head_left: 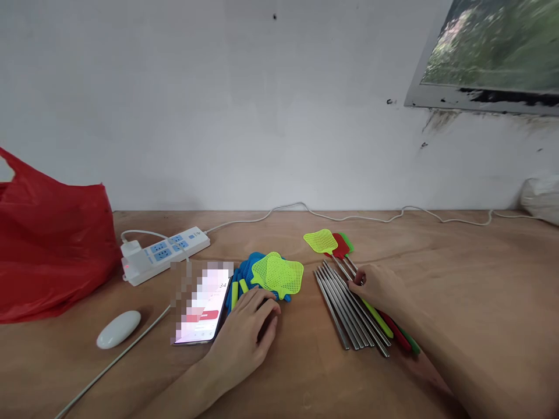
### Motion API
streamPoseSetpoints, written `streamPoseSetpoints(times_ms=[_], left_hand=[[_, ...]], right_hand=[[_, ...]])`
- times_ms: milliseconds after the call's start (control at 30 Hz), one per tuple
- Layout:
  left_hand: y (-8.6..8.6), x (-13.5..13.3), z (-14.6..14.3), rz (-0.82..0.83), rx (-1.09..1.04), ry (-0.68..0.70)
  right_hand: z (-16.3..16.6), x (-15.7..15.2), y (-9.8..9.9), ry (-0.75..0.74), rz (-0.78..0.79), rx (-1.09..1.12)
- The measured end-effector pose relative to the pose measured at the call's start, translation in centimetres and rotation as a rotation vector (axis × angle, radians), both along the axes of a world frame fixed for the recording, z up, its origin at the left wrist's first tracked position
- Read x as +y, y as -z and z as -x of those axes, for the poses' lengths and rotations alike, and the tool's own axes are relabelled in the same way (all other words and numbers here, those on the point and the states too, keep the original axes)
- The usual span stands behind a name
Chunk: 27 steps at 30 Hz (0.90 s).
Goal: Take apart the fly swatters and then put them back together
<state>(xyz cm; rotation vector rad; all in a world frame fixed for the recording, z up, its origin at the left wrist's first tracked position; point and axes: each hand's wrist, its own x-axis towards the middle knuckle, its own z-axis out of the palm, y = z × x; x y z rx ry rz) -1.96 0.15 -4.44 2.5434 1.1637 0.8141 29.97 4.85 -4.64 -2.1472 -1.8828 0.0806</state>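
Your right hand (381,289) curled at the metal tubes (343,302), fanned beside it perhaps for easy reach; whether it pinched one, I couldn't tell; your left hand (250,327), thumb and fingers apart, rested beside yellow swatter heads (285,276)

Lighting soft, moderate, greyish. Window (498,52), upper right: daylight on greenery, smeared by blur. Wall (218,116) fairly evenly lit. Phone screen (209,299) glows, partly washed out; blocky pixelation covers its left side. Thin highlights along metal tubes (345,308), right of centre. Soft shadow beneath left hand (245,329). Wide-angle stretching toward side edges; lower right corner soft
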Motion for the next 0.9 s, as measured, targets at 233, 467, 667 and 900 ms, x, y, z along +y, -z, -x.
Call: streamPoseSetpoints(times_ms=[233, 467, 667, 900], left_hand=[[0.0, 0.0, -0.1, -0.01, 0.002, 0.014], [-0.1, -0.2, 0.0, -0.018, -0.003, 0.011], [-0.2, -0.1, -0.1, -0.003, 0.005, 0.014], [0.0, -0.2, -0.1, 0.003, 0.015, 0.017]], right_hand=[[-0.5, 0.5, 0.2, 0.007, -0.041, 0.063], [1.1, -0.7, 0.3, -0.122, -0.031, 0.218], [3.6, -2.6, -0.1, -0.328, 0.031, 0.286], [6.0, -3.7, -0.6, -0.31, 0.003, 0.079]])
